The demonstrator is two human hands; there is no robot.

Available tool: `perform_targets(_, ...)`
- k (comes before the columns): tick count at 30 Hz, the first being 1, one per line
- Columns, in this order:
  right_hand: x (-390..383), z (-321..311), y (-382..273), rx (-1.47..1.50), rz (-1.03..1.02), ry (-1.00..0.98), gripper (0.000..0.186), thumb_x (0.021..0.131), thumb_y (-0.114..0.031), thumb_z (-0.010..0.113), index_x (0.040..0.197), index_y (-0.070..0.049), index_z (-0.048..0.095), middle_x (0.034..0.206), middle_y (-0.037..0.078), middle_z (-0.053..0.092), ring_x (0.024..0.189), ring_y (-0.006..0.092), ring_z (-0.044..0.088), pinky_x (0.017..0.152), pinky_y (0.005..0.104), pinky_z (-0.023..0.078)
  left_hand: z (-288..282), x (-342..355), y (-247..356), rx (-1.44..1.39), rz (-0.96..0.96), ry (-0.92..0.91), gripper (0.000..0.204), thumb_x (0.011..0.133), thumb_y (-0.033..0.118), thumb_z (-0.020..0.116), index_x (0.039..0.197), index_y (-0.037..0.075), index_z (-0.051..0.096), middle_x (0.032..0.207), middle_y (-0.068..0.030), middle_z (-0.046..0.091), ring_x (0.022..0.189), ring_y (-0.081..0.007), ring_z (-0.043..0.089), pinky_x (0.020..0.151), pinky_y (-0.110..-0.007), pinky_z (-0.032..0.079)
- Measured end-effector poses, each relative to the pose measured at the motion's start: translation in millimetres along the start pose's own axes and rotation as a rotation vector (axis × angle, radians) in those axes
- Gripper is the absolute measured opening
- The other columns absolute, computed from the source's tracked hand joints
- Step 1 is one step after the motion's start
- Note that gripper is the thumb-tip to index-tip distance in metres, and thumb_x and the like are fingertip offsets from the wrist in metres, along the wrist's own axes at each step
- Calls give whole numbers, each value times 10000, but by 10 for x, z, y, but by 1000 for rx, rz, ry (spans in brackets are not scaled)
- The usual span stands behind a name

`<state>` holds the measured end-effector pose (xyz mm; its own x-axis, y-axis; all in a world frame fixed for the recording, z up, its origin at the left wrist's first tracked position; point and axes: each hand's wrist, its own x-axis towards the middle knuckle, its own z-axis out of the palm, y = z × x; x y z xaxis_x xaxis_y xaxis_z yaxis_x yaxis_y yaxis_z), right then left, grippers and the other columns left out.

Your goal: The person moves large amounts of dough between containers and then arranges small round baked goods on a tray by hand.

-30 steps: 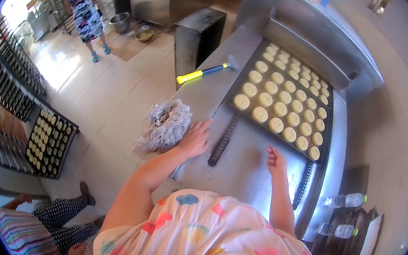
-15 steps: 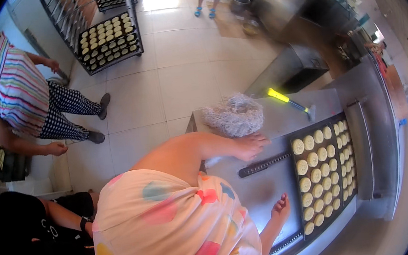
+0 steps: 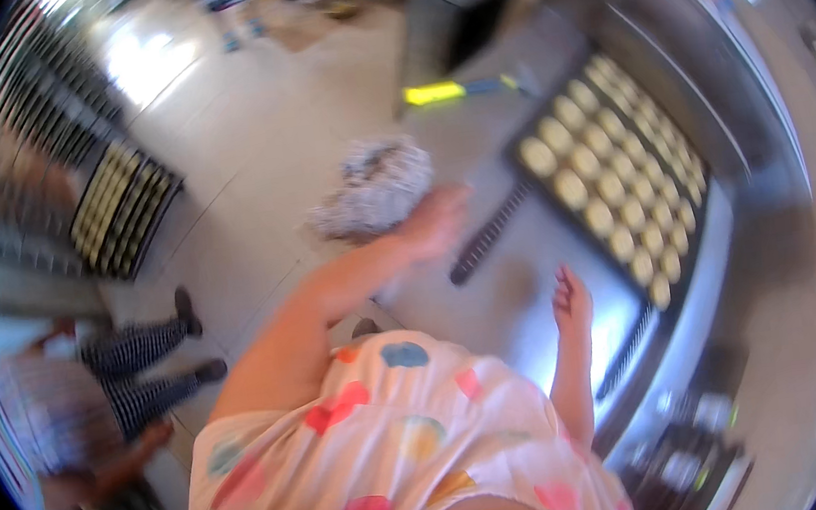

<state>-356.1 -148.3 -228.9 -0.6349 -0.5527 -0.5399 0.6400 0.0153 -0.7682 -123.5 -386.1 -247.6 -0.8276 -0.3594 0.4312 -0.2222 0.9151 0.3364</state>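
Observation:
My left hand point(image 3: 436, 219), smeared by motion, is stretched out beside a bundle of greyish-white shredded strands point(image 3: 375, 188) at the edge of the steel counter point(image 3: 509, 299). No object shows in it. Over the counter's near side, my right hand point(image 3: 571, 299) hangs with loosely bent fingers and nothing in them. Farther right lie dark baking trays point(image 3: 595, 234) with several rows of round, pale yellow pastries point(image 3: 598, 218). A dark slotted rail point(image 3: 491, 233) runs from my left hand's side toward the trays, and another slotted rail point(image 3: 625, 351) lies nearer, beyond my right hand.
A scraper with a yellow handle point(image 3: 435, 94) lies at the counter's far end. Steel oven-like equipment point(image 3: 669, 74) borders the trays. At left stand a tall rack point(image 3: 29, 107), filled trays point(image 3: 121, 207) and a person in a striped top point(image 3: 53, 406). Another person's legs point(image 3: 241, 22) show far off.
The view has swung to the right, so the counter and trays appear turned. My left arm still reaches toward the strand bundle; my right hand remains over the counter, fingers bent.

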Motion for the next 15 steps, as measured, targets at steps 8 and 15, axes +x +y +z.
perform_targets(8,-160,-25,75,87,13,8,244,870,-109,608,1077,18,589,875,80,620,586,68,475,406,156,316,-220,135,104,51,-14,-67,351,778,156,618,1082,-17,593,1352,-160,416,1235,-319,401,1046,-418,331)
perform_targets(15,-252,-39,145,27,-5,13,212,891,-118,572,1063,4,597,843,80,650,574,60,489,404,167,313,-217,129,98,57,-29,-100,346,797,171,617,1086,-17,590,1357,-146,411,1239,-314,391,1055,-413,315)
